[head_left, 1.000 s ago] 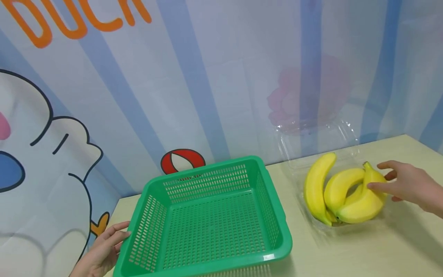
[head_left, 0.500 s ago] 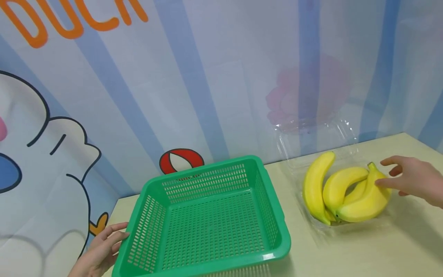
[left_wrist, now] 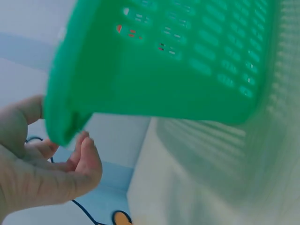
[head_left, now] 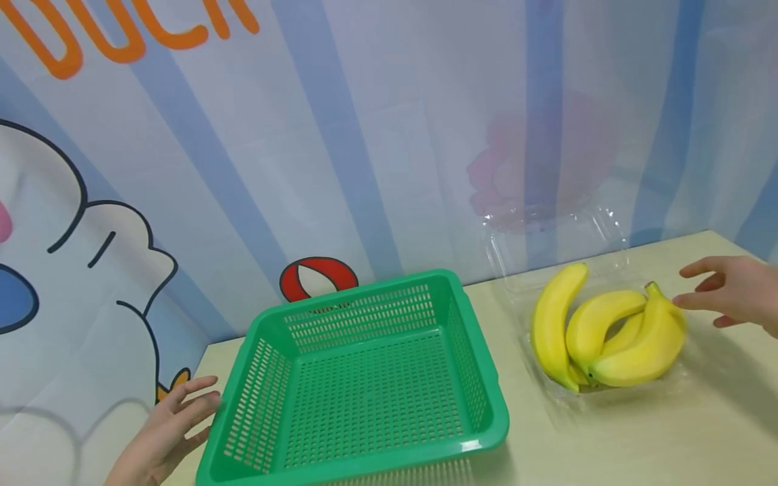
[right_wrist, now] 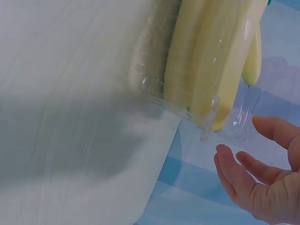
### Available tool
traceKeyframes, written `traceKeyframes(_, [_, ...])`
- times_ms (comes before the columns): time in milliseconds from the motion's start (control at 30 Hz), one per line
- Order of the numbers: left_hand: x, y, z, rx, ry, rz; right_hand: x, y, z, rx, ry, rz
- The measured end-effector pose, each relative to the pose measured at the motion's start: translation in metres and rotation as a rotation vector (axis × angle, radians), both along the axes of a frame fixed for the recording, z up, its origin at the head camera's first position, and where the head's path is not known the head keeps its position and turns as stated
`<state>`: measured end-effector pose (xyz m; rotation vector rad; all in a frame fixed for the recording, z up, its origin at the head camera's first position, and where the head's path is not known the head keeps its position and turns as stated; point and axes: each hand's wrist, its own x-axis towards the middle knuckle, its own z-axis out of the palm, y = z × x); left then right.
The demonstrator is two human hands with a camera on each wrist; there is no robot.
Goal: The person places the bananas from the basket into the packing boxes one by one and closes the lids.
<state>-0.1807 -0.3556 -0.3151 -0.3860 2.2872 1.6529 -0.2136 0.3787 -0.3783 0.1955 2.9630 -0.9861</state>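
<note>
A green plastic basket (head_left: 373,398) with slotted walls stands on the table in the head view. My left hand (head_left: 165,432) is beside its left rim, fingers loosely bent and gripping nothing. In the left wrist view, the basket's rim (left_wrist: 61,112) overlaps the space between thumb and fingers of that hand (left_wrist: 44,164); whether they touch is unclear. Several yellow bananas (head_left: 638,351) lie in a clear plastic clamshell box (head_left: 556,250) with its lid raised. Just right of the bananas, my right hand (head_left: 732,291) holds nothing, its fingers apart from the fruit in the right wrist view.
A pale wood table (head_left: 602,442) carries the basket and the box, with a strip of tabletop between them. Behind it hangs a striped blue and white cloth (head_left: 413,169) with cartoon prints, close to the table's back edge.
My left hand has come off the basket's rim and shifted slightly left. My right hand has drawn back from the bananas, up and to the right. Basket and bananas stay in place.
</note>
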Motion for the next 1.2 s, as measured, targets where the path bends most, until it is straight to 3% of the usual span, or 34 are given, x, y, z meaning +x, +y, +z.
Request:
traceKeyframes(100, [0.000,0.002,0.011,-0.058,0.042,-0.013,-0.025,0.032,-0.030,0.018,0.033,-0.015])
traceKeyframes(233, [0.001,0.014,0.029,-0.093,0.089,-0.028,-0.044,0.052,-0.040,0.003,0.057,-0.019])
traceKeyframes(300, [0.000,0.024,0.037,-0.108,0.113,-0.043,-0.043,0.045,-0.029,0.012,0.074,-0.051])
traceKeyframes(433, [-0.003,0.055,0.052,-0.132,0.163,-0.065,-0.019,0.010,0.023,-0.023,0.058,-0.013])
traceKeyframes(533, [-0.006,0.085,0.062,-0.122,0.199,-0.095,-0.004,-0.012,0.060,-0.100,-0.002,0.078])
traceKeyframes(600, [-0.007,0.105,0.068,-0.111,0.227,-0.132,-0.001,-0.020,0.073,-0.128,-0.022,0.094])
traceKeyframes(867, [-0.015,0.172,0.088,-0.092,0.315,-0.265,-0.017,-0.020,0.090,-0.205,-0.074,0.151])
traceKeyframes(1100, [-0.031,0.208,0.084,-0.026,0.321,-0.311,-0.027,-0.025,0.094,-0.197,-0.077,0.173])
traceKeyframes(1200, [-0.036,0.217,0.082,0.008,0.309,-0.326,-0.031,-0.027,0.093,-0.246,-0.061,0.193])
